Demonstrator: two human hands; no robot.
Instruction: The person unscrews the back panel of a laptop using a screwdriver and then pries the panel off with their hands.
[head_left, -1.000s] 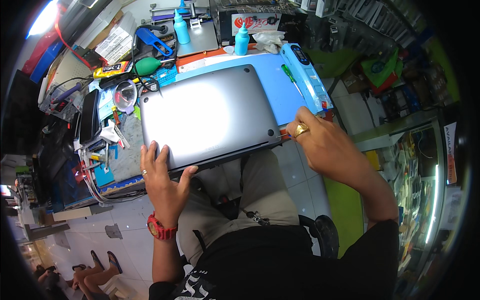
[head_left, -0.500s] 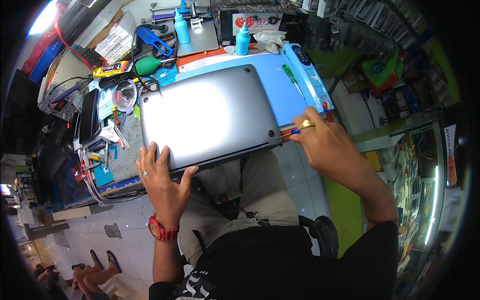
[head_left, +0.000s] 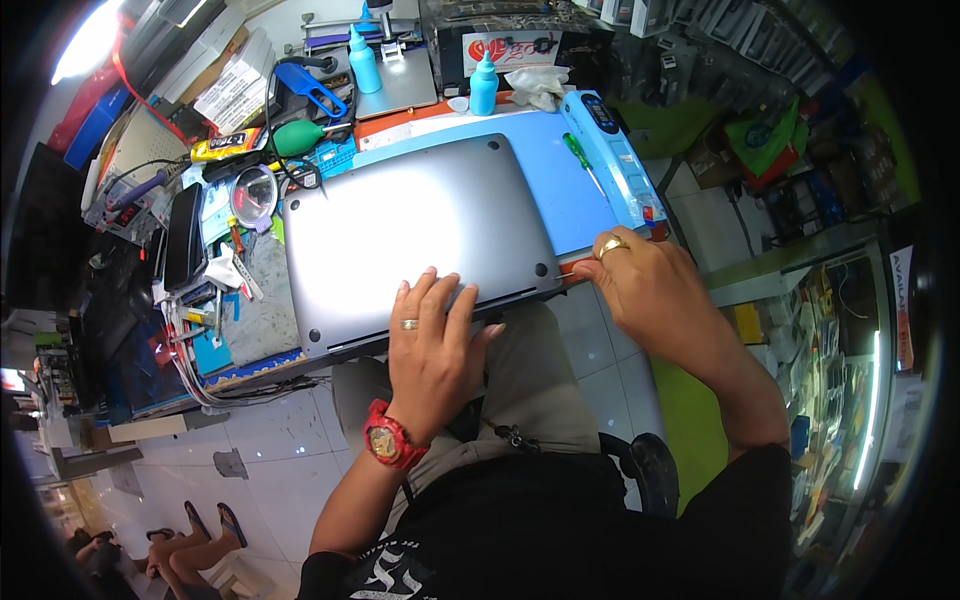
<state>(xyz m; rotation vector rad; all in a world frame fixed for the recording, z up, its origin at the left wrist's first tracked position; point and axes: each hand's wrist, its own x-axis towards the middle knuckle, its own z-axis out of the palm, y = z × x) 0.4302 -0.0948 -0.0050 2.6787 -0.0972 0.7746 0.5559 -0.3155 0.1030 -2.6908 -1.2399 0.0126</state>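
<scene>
A closed grey laptop (head_left: 400, 220) lies bottom side up on a blue mat (head_left: 565, 185), with dark round feet at its corners. My left hand (head_left: 430, 330) is open, its fingers lying on the laptop's near edge and its thumb pointing right. At the laptop's near right corner, my right hand (head_left: 640, 285) is closed round a screwdriver (head_left: 567, 275). Only its thin shaft shows, pointing at the corner's edge; the handle is hidden in my fingers. I cannot tell whether the tip sits in a screw.
A green-handled screwdriver (head_left: 580, 160) lies beside a long light-blue device (head_left: 612, 160). Two blue bottles (head_left: 483, 88) stand behind the laptop. Crowding the left are a green air blower (head_left: 298, 137), a black phone (head_left: 183, 235), a round clear container (head_left: 254, 195) and cables.
My left hand has slid right along the laptop's near edge, from its left corner toward the middle. My right hand has turned a little, and the screwdriver's blue handle no longer shows.
</scene>
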